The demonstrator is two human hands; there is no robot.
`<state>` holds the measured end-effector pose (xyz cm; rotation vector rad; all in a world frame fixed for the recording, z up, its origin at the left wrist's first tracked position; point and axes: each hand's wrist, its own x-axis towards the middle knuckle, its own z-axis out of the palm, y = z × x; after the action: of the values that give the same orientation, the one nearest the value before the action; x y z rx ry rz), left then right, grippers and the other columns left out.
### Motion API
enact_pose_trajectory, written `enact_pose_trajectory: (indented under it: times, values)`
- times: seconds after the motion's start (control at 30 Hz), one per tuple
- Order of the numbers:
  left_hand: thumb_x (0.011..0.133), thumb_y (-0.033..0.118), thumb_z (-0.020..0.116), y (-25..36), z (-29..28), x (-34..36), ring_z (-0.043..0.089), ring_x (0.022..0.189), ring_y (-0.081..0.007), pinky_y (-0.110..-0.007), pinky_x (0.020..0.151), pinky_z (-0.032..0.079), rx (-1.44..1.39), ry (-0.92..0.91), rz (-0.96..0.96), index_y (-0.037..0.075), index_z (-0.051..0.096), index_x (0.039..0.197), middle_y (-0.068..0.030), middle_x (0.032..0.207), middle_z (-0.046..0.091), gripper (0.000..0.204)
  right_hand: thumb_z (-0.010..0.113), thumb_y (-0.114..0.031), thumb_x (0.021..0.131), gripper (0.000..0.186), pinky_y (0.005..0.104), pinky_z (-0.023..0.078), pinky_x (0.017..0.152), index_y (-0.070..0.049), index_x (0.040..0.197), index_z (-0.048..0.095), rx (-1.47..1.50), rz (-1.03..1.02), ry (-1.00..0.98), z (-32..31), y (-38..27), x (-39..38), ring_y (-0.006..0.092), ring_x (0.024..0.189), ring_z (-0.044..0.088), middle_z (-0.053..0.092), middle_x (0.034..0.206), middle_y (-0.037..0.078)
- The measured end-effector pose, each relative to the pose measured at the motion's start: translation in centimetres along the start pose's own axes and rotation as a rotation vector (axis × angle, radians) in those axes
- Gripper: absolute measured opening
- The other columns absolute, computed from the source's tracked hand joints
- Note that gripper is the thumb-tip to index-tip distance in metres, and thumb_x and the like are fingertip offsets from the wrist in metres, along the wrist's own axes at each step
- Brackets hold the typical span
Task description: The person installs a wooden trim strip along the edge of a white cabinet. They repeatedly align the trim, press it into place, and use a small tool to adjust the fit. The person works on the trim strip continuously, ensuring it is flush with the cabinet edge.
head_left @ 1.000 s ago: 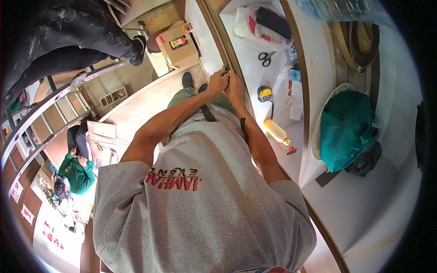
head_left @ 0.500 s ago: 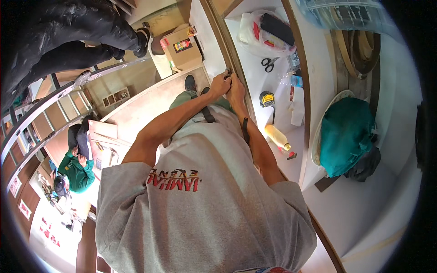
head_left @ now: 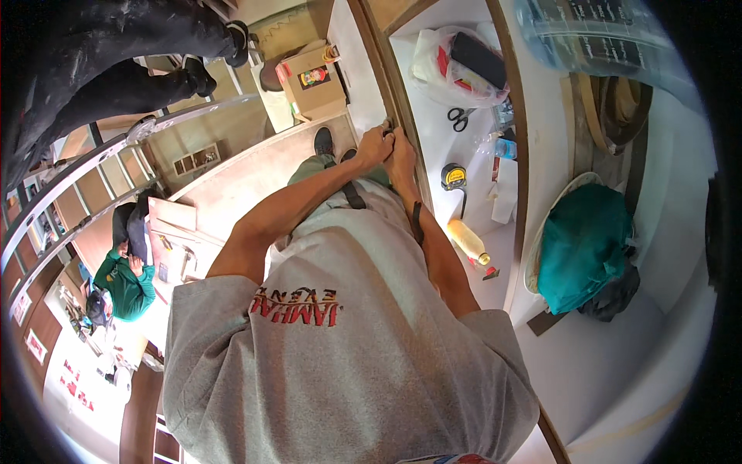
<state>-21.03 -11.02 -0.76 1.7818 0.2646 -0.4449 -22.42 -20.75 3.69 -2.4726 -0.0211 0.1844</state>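
Observation:
Both my hands meet at a brown wooden edge strip (head_left: pixel 384 73) of the white cabinet. My left hand (head_left: pixel 374 147) is closed, its fingertips pinched at the strip beside a tiny dark piece that is too small to name. Close against it, my right hand (head_left: pixel 400 155) is closed too, with a dark band on its wrist. What lies between the fingers of either hand is hidden.
In the cabinet to the right are scissors (head_left: pixel 459 118), a tape measure (head_left: pixel 454 177), a yellowish bottle (head_left: pixel 468 241) and a plastic bag (head_left: pixel 433 77) with a phone (head_left: pixel 478 59) on it. At left, a metal ladder (head_left: pixel 116 147), a person's dark-trousered legs (head_left: pixel 116 73) and a green-sleeved person (head_left: pixel 127 282).
My hands stay at the same spot on the strip, hardly moved. The view has shifted slightly, and a foot of the person at upper left is a little lower in view.

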Motion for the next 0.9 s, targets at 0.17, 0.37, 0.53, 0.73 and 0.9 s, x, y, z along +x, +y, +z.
enact_pose_trajectory:
  times: [0.17, 0.37, 0.53, 0.73, 0.9]
  values:
    - [0.088, 0.025, 0.05, 1.1, -1.1, 0.2, 0.064, 0.094, -0.0443, -0.045, 0.085, 0.05, 0.036, -0.02, -0.057, -0.008, 0.05, 0.129, -0.0351, 0.099, 0.063, 0.053, 0.056, -0.01, 0.087, 0.014, 0.0543, 0.043, 0.067, -0.005, 0.096, 0.046, -0.029, 0.034, -0.069, 0.6, 0.3, 1.0, 0.0489, 0.087, 0.057, 0.062, 0.088, 0.026]
    - [0.09, 0.025, 0.049, 1.9, -1.4, 0.0, 0.065, 0.096, -0.038, -0.039, 0.084, 0.051, 0.017, -0.092, -0.134, -0.007, 0.048, 0.134, -0.0305, 0.107, 0.064, 0.054, 0.058, -0.01, 0.086, 0.016, 0.0539, 0.043, 0.068, -0.004, 0.096, 0.047, -0.006, 0.044, -0.069, -0.4, 0.1, 1.0, 0.0485, 0.088, 0.058, 0.062, 0.09, 0.026]
    - [0.092, 0.022, 0.051, 0.5, -1.0, 0.3, 0.065, 0.08, -0.0214, -0.034, 0.072, 0.054, -0.523, -0.03, -0.23, -0.006, 0.05, 0.132, -0.0165, 0.089, 0.067, 0.048, 0.058, -0.016, 0.088, 0.021, 0.0525, 0.045, 0.071, -0.004, 0.101, 0.048, 0.067, 0.056, -0.081, -1.9, 0.4, 1.7, 0.0482, 0.09, 0.058, 0.062, 0.092, 0.026]
    - [0.094, 0.018, 0.051, -0.3, -0.4, 2.3, 0.055, 0.104, -0.0248, -0.037, 0.087, 0.049, -0.225, -0.084, -0.193, -0.006, 0.037, 0.139, -0.0181, 0.115, 0.056, 0.053, 0.06, -0.028, 0.091, 0.03, 0.0414, 0.046, 0.068, -0.001, 0.099, 0.05, 0.088, 0.155, 0.036, -7.1, 2.1, 2.4, 0.0333, 0.077, 0.06, 0.058, 0.08, 0.02]
    - [0.091, 0.013, 0.052, 1.2, 3.0, 2.8, 0.055, 0.115, -0.03, -0.036, 0.095, 0.045, -0.047, 0.038, -0.26, -0.005, 0.037, 0.14, -0.0222, 0.128, 0.056, 0.054, 0.059, -0.028, 0.093, 0.031, 0.038, 0.047, 0.076, -0.002, 0.109, 0.052, 0.554, 0.334, -0.024, -8.4, 5.2, 1.0, 0.0248, 0.089, 0.061, 0.063, 0.097, 0.014]
